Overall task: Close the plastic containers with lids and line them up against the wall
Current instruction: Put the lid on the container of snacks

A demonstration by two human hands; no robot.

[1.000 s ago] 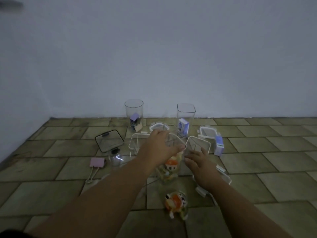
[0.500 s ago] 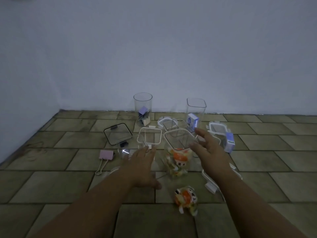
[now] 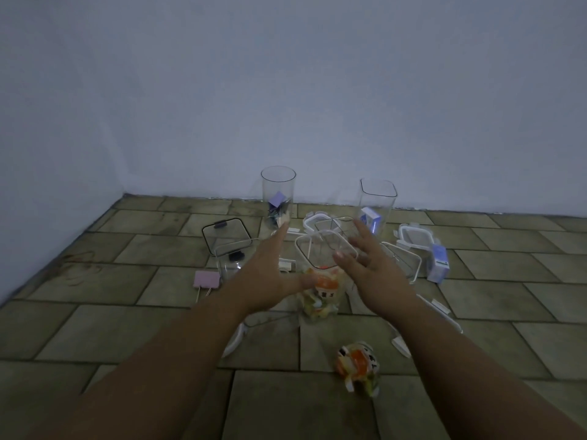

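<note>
Wall (image 3: pixel 286 90), pale blue and plain, closes the far side. The floor of dull olive stone tiles (image 3: pixel 492 315) runs from its foot to the near edge. Two bare forearms reach in from the near side.

The left hand (image 3: pixel 263 274) is spread flat, with fingers straight and pointing far and the thumb out to the right. The right hand (image 3: pixel 371 265) is spread too, fingers fanned. Neither holds anything.

Between them stands the clear square plastic container with bright orange-and-yellow wrapped packets inside (image 3: pixel 320 284). It is upright, long axis vertical, mouth uncovered. The left thumb lies at its left side and the right thumb over its right rim; whether either touches it, I cannot tell. It sits well apart from the wall, so its way there is straight toward the far side. Both hands are about equally near it, one on each side, which in my judgement suits a two-handed grip.

Closer to the wall stand a tall round clear plastic container (image 3: pixel 278 198), far left, and a tall square clear plastic container (image 3: pixel 378 201), far right. Both are uncovered.

Lids lie loose: a black-rimmed clear square lid (image 3: pixel 227 235) to the left and a white clip-on lid (image 3: pixel 416 238) to the right, nearer the right hand.

Smaller things are a pink binder clip (image 3: pixel 207 279) on the left and a loose orange-and-white wrapped packet (image 3: pixel 359 365) on the near side.
</note>
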